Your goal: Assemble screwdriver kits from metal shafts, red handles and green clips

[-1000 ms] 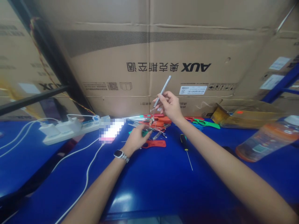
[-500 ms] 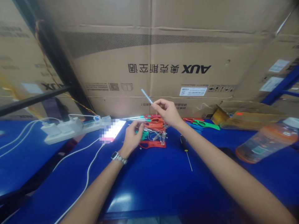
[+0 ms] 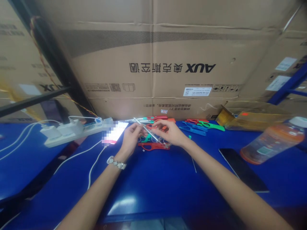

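Both my hands meet over a pile of small red, green and blue cutters (image 3: pixel 157 123) at the back of the blue table (image 3: pixel 153 188). My right hand (image 3: pixel 169 132) pinches a thin silver metal rod (image 3: pixel 146 128) that slants up to the left. My left hand (image 3: pixel 131 135), with a watch on its wrist, has its fingertips closed on the rod's upper left end. A red cutter (image 3: pixel 153 146) lies just below the hands.
A large cardboard box (image 3: pixel 153 64) walls the back. A white power strip (image 3: pixel 69 131) with chargers and cables sits at left beside a lit phone (image 3: pixel 114 133). A dark tablet (image 3: pixel 242 169) and an orange-capped bottle (image 3: pixel 271 143) lie at right. A screwdriver (image 3: pixel 193 159) pokes from under my right forearm.
My right hand lowered the silver rod from up in the air down over the cutters, tilting it leftward. My left hand rose from the pile and took hold of the rod's end.
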